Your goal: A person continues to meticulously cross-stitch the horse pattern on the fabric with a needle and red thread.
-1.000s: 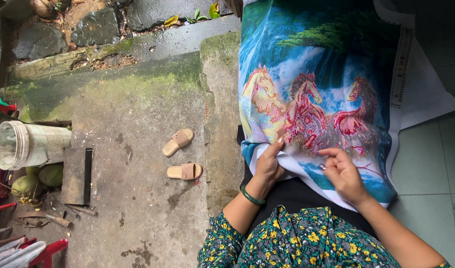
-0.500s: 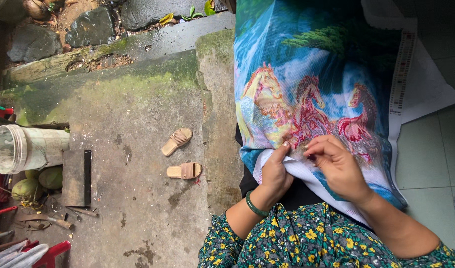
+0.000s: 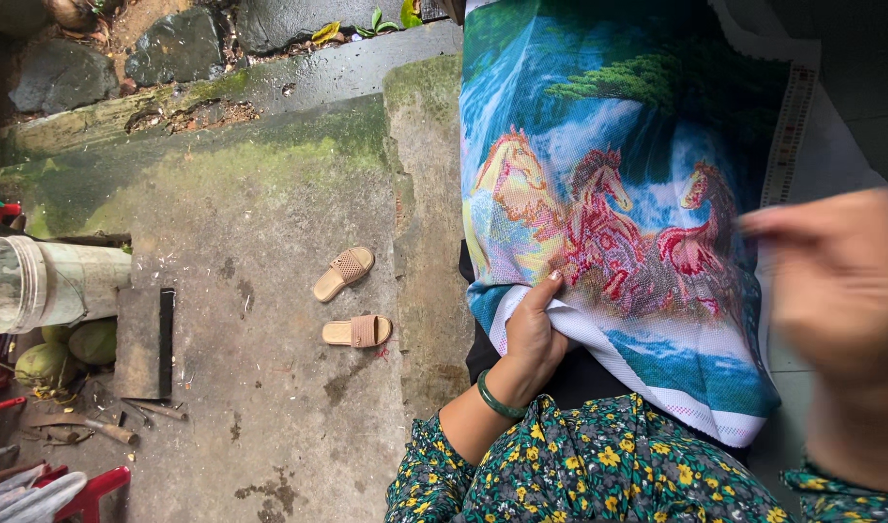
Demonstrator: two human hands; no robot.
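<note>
The horses on the canvas (image 3: pixel 618 242) look largely stitched. Left hand (image 3: pixel 536 329) pinches its lower edge; right hand (image 3: pixel 836 281) is blurred, grip unclear.

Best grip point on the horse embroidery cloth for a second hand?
Probably the white bottom hem of the embroidery cloth, pinched from below. It hangs as a loose folded edge over the lap, and the left hand already clutches that hem at its left end. The right hand is blurred, raised off the cloth.

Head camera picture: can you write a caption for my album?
Left hand pinches the edge of a horse-patterned embroidery cloth while the blurred right hand lifts beside it.
</note>
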